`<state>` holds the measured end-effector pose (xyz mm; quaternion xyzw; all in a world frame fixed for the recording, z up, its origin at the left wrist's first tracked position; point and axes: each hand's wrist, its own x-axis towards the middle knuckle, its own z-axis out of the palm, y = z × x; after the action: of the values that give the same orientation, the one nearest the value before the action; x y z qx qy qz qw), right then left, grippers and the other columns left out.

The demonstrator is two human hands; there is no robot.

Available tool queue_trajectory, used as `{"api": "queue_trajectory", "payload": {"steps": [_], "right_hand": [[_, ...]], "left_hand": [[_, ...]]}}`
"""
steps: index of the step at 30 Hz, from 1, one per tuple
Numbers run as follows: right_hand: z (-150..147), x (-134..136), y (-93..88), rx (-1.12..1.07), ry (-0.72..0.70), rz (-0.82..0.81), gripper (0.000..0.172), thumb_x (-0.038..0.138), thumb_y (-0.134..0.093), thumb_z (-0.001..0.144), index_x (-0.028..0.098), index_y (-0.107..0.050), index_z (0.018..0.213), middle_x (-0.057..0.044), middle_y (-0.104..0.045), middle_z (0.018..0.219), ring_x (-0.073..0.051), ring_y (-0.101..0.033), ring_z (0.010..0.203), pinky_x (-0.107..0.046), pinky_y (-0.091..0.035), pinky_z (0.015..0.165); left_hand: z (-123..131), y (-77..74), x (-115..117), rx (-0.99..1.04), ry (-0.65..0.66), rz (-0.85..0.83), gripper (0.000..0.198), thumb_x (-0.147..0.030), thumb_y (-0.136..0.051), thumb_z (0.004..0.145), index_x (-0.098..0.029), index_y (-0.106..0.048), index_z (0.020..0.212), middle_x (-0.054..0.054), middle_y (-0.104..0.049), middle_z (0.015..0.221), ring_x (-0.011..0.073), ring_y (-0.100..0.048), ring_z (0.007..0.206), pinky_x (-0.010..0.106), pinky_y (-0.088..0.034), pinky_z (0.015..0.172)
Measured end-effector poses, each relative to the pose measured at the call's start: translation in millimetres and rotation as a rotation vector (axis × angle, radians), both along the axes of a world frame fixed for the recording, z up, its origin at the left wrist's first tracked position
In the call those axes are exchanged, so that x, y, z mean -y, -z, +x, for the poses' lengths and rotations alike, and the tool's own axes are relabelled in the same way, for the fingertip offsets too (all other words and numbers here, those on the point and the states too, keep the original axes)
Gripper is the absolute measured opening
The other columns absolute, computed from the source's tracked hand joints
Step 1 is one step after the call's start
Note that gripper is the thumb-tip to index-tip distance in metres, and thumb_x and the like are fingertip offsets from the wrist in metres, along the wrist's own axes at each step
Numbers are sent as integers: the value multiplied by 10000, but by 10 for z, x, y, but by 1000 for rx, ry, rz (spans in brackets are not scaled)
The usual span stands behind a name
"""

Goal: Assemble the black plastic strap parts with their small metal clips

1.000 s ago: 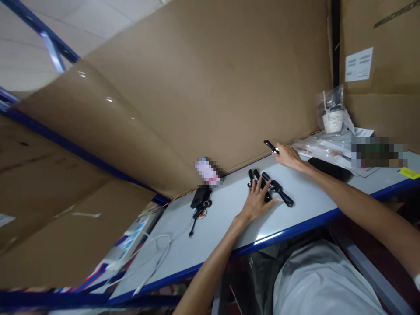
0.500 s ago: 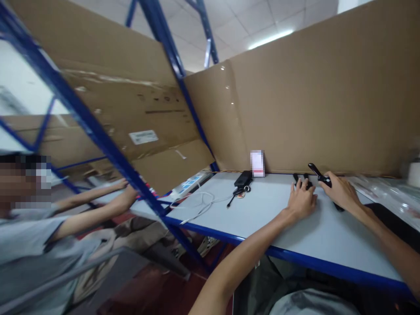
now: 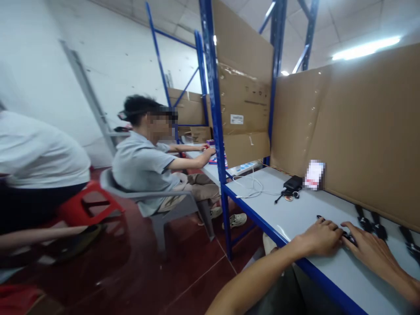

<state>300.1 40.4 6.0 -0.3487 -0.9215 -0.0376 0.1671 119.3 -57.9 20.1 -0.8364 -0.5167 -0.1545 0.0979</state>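
A slim glossy black object (image 3: 348,237) lies low over the table between my hands, its kind hard to make out. My left hand (image 3: 323,236) is closed over its middle, and a black tip pokes out beyond the knuckles. Thumb and fingers of my right hand (image 3: 369,249) close around its near right end. Most of the object is hidden by my fingers. Behind my right hand, along the cardboard, lie several similar black pieces, one black piece (image 3: 379,225) just past the fingers and another black piece (image 3: 410,243) further right.
A phone (image 3: 314,175) leans against the cardboard wall (image 3: 367,131). Beside it sit a black box (image 3: 293,182) and a white cable (image 3: 259,188). A blue post (image 3: 218,109) stands at the table's left end. Beyond it a person (image 3: 141,162) sits in a grey chair (image 3: 170,210).
The view has swung left, bringing more of the room in. My hands have come together; my left hand has left the black pieces at the back and closed on the object in my right.
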Motion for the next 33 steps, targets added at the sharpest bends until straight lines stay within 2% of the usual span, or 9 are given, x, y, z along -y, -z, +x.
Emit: {"api": "queue_trajectory", "payload": {"steps": [3, 6, 10, 14, 16, 19, 21, 26, 33], "right_hand": [[-16, -88, 47, -65, -76, 17, 427, 507, -418, 919, 257, -648, 1179, -126, -727, 1199, -328, -726, 988, -409, -548, 731], [62, -135, 156, -83, -44, -24, 423, 637, -389, 902, 340, -676, 992, -141, -746, 1084, -353, -733, 897, -468, -545, 687], [145, -116, 256, -69, 6, -69, 417, 735, -336, 865, 472, -660, 883, -199, -732, 843, -369, -714, 713, -505, -474, 574], [140, 105, 111, -27, 81, -1, 514, 696, -249, 915, 427, -683, 971, -194, -743, 880, -377, -731, 817, -493, -505, 645], [135, 226, -19, -6, 45, -29, 477, 591, -324, 971, 291, -682, 1067, -154, -755, 1025, -355, -727, 967, -447, -524, 755], [119, 349, -174, 47, 161, -72, 395, 512, -465, 977, 190, -673, 1076, -144, -756, 1021, -323, -719, 980, -367, -502, 790], [85, 396, -227, 85, 202, -96, 384, 498, -499, 985, 175, -675, 1096, -153, -756, 1038, -309, -715, 983, -339, -485, 807], [-23, 467, -244, 38, 159, -102, 397, 493, -486, 999, 165, -676, 1116, -137, -762, 1069, -294, -711, 978, -318, -467, 835], [-14, 388, -266, 37, 190, -130, 414, 519, -492, 983, 186, -679, 1141, -117, -764, 1085, -296, -712, 979, -323, -470, 837]], "left_hand": [[-22, 81, 43, 20, -107, 69, 320, -311, -445, 1007, -132, -631, 1197, 134, -702, 1072, 266, -651, 1026, 446, -466, 978], [-33, 81, 6, -21, -177, 126, 368, -406, -413, 1029, -185, -702, 1087, 138, -690, 1034, 295, -637, 1015, 441, -500, 866], [-74, -99, -220, -189, -13, 101, 366, -406, -440, 1025, -179, -727, 1015, 147, -681, 1015, 287, -658, 992, 401, -523, 797], [-64, -286, -394, -291, 84, -152, 308, -379, -464, 1016, -169, -664, 1119, 135, -694, 1051, 244, -709, 858, 332, -523, 655], [-50, -325, -415, -283, 84, -166, 337, -409, -424, 1032, -171, -630, 1153, 133, -705, 1065, 267, -717, 893, 350, -529, 694], [-79, -329, -443, -255, 98, -162, 268, -350, -418, 1035, -192, -607, 1141, 119, -718, 1076, 260, -721, 929, 340, -521, 774], [-114, -324, -489, -272, 100, -178, 270, -332, -393, 1039, -204, -610, 1136, 115, -723, 1091, 262, -720, 940, 341, -512, 801], [-111, -342, -645, -357, 60, -255, 375, -343, -351, 1036, -174, -685, 1055, 150, -746, 963, 304, -718, 922, 385, -500, 827], [18, -285, -717, -297, 9, -240, 431, -285, -338, 1023, -137, -733, 936, 185, -741, 941, 311, -714, 892, 407, -497, 812]]}}
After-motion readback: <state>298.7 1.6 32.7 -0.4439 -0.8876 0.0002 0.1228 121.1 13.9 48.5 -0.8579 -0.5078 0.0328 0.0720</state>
